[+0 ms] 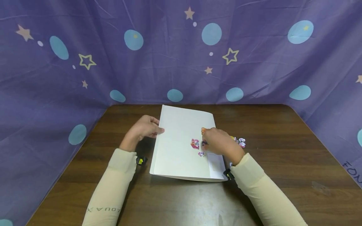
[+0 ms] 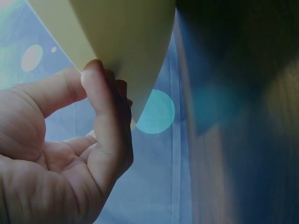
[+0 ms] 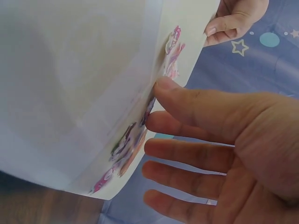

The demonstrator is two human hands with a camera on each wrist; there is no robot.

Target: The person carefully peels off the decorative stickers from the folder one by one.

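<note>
A white folder (image 1: 181, 138) lies tilted across the middle of the table, several small colourful cartoon cutouts on its right part. My left hand (image 1: 147, 127) pinches its left edge between thumb and fingers, and the left wrist view shows this hand (image 2: 93, 126) at the pale sheet. Over the folder's right side is my right hand (image 1: 220, 141). In the right wrist view, its fairly straight thumb and fingertips reach a dark purple cutout (image 3: 147, 111). Near them lie a pink cutout (image 1: 195, 143), a smaller cutout (image 1: 202, 154) and an orange one (image 1: 203, 130).
More cutouts (image 1: 241, 142) lie on the brown wooden table (image 1: 277, 175), right of the folder. A paler rectangular panel (image 1: 216, 164) shows at the folder's lower right corner. Behind the table hangs a purple curtain (image 1: 169, 72) with stars and blue ovals.
</note>
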